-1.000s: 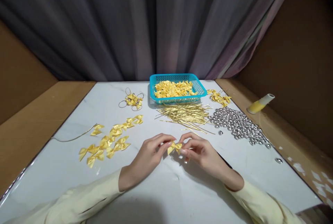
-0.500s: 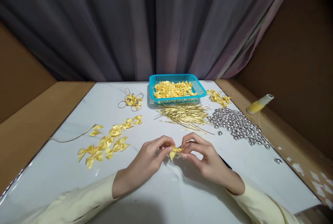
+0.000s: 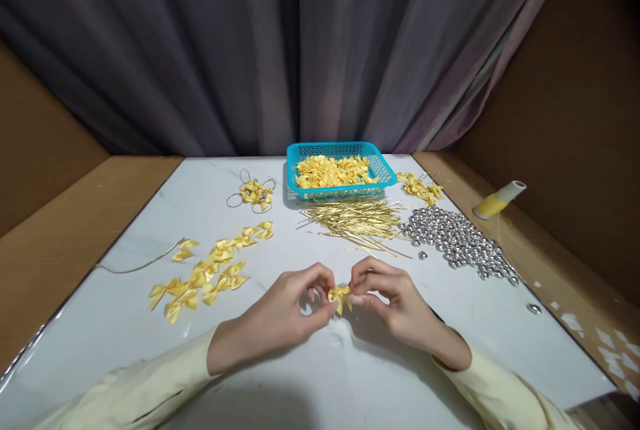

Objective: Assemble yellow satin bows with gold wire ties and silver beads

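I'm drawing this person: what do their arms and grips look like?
The left sleeve and right sleeve are long and pale yellow. The left has a dark slit. Left grip and right grip wear no gloves. Something dark, unclear what, shows by the right wrist.

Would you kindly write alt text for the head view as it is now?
A person's right hand pinches a small yellow bow over a white table, the left hand at its other side. Beyond are thin gold strips and a blue basket of yellow bows; loose bows lie to the left, silver beads to the right.
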A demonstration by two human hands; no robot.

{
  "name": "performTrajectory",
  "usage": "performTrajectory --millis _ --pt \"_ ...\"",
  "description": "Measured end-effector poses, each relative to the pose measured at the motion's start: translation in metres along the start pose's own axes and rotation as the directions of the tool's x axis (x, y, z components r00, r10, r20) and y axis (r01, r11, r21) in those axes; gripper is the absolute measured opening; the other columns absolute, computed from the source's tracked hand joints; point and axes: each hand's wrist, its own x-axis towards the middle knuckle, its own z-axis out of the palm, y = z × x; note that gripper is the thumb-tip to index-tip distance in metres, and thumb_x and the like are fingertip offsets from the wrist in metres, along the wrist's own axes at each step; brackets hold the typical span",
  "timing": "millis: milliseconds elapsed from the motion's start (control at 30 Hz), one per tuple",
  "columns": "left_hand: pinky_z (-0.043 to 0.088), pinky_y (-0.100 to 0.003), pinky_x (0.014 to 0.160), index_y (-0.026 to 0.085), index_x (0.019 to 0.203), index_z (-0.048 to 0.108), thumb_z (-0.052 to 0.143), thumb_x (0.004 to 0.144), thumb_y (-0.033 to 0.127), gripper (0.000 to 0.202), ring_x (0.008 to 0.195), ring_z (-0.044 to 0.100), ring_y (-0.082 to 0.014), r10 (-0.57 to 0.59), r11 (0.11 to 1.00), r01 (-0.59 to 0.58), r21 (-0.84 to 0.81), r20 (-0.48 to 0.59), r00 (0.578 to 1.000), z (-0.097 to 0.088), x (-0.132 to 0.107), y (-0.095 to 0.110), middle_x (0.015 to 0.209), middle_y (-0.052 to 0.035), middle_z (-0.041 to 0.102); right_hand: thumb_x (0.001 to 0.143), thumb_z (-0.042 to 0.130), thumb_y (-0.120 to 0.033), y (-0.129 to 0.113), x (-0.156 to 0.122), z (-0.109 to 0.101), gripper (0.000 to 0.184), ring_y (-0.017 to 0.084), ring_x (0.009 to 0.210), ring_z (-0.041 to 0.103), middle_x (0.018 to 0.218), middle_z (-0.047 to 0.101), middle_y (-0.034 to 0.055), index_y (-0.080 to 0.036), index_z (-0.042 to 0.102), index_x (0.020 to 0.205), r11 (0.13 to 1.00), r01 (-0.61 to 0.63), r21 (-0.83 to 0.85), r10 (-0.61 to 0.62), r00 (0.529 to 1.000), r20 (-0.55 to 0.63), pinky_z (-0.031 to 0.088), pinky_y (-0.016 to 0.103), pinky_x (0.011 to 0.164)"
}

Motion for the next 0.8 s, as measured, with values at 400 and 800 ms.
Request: performTrajectory --millis 400,800 --pt "0.036 -0.022 0.057 0.018 0.084 0.052 0.055 0.079 0.025 0.009 0.061 0.046 -0.0109 0.054 0.999 -0.054 -0.004 0.123 0.991 -0.0006 0.0021 -0.0065 0.068 0.0027 0.050 0.077 0.064 -0.031 0.0021 0.0022 -0.0035 0.013 0.015 0.071 0.054 0.077 0.054 0.0042 -0.021 0.071 0.073 0.974 -0.085 0.209 0.082 0.996 0.022 0.044 0.028 0.063" --pt "0.039 -0.022 0.062 0.017 0.083 0.056 0.060 0.078 0.029 0.014 0.065 0.047 -0.0107 0.086 0.987 -0.057 -0.151 0.192 0.978 -0.0071 0.0024 -0.0029 0.073 0.0013 0.057 0.074 0.068 -0.026 0.0010 0.0018 -0.0064 0.009 0.013 0.069 0.053 0.076 0.053 0.0032 -0.020 0.070 0.067 0.934 -0.128 0.333 0.122 0.992 0.039 0.044 0.028 0.063"
